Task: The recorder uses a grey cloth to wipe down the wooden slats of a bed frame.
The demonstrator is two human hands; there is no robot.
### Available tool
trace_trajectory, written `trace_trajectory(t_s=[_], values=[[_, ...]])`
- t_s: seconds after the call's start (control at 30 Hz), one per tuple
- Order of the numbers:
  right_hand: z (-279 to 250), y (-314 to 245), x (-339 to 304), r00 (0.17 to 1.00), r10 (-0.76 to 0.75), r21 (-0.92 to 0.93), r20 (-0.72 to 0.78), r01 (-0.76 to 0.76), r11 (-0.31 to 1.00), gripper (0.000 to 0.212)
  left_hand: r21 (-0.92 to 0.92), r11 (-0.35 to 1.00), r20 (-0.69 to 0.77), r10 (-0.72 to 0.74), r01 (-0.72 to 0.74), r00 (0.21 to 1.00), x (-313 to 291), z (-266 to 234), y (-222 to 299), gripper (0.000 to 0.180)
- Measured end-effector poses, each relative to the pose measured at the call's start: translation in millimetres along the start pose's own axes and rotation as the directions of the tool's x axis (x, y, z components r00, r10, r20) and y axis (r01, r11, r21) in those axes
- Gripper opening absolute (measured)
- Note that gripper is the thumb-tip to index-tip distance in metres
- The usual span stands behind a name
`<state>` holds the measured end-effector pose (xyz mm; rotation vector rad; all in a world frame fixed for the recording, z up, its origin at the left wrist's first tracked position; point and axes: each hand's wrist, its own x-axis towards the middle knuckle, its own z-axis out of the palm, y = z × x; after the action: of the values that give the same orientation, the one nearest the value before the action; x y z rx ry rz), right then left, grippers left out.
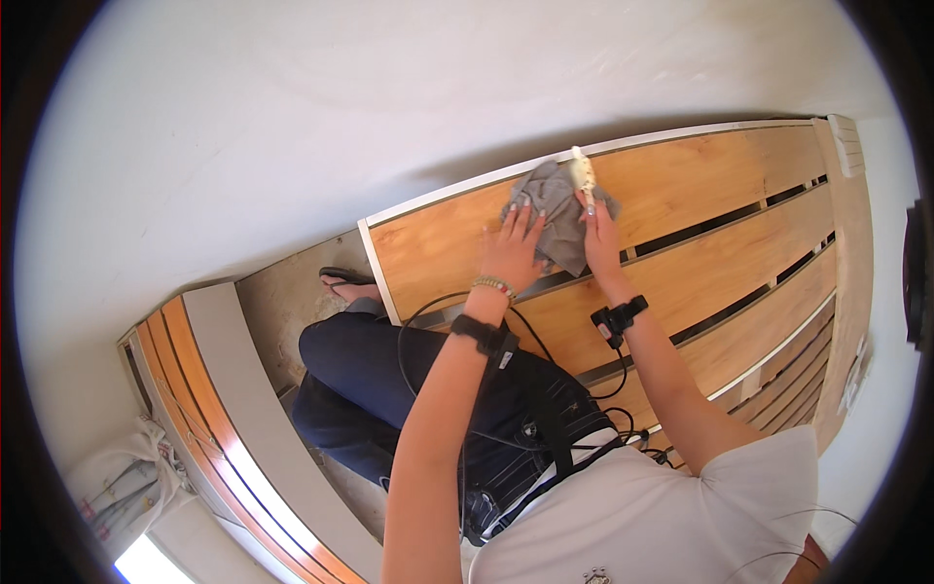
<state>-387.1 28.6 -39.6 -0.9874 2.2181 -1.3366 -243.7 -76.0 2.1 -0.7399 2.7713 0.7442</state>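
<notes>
A crumpled grey cloth lies on the wooden slats near the far edge of the bench. My left hand rests on the cloth's left side with its fingers spread and nothing gripped. At the cloth's right side, my right hand closes its fingers on the lower end of a narrow cream-coloured piece with dark specks. This piece points away from me over the cloth, and its exact kind cannot be made out. Part of the cloth is hidden under both hands.
The slatted wooden bench has dark gaps between its boards and a pale rim against the white wall. Another slatted wooden piece stands at lower left. A black cable loops near my wrists and lap.
</notes>
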Motion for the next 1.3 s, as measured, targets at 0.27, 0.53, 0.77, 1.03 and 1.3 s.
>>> trace_trajectory(t_s=[0.27,0.53,0.77,1.03,1.3], values=[[-17.6,-38.3,-21.0,0.999,0.034,0.226,-0.035,-0.025,0.974,0.023,-0.292,0.945,-0.284,0.062,-0.148,0.957,9.1,-11.4,40.3,0.050],[37.3,-97.9,-45.0,0.942,0.139,0.691,0.306,-0.320,0.648,0.016,-0.932,0.351,-0.163,-0.191,-0.088,0.968,-42.4,-57.6,27.4,0.026],[46.7,-117.4,-49.9,0.957,0.086,0.616,0.276,-0.245,0.749,0.016,-0.966,0.231,-0.178,-0.268,-0.116,0.947,-62.2,-59.9,16.5,0.023],[43.4,-114.3,-42.0,0.910,0.068,0.487,0.409,-0.281,0.827,0.018,-0.959,0.284,-0.130,-0.438,0.000,0.890,-62.1,-54.5,16.1,0.022],[33.1,-121.7,-28.2,0.858,0.050,0.356,0.511,-0.264,0.897,0.020,-0.876,0.466,-0.366,-0.473,-0.125,0.801,-58.5,-46.6,14.0,0.018]])
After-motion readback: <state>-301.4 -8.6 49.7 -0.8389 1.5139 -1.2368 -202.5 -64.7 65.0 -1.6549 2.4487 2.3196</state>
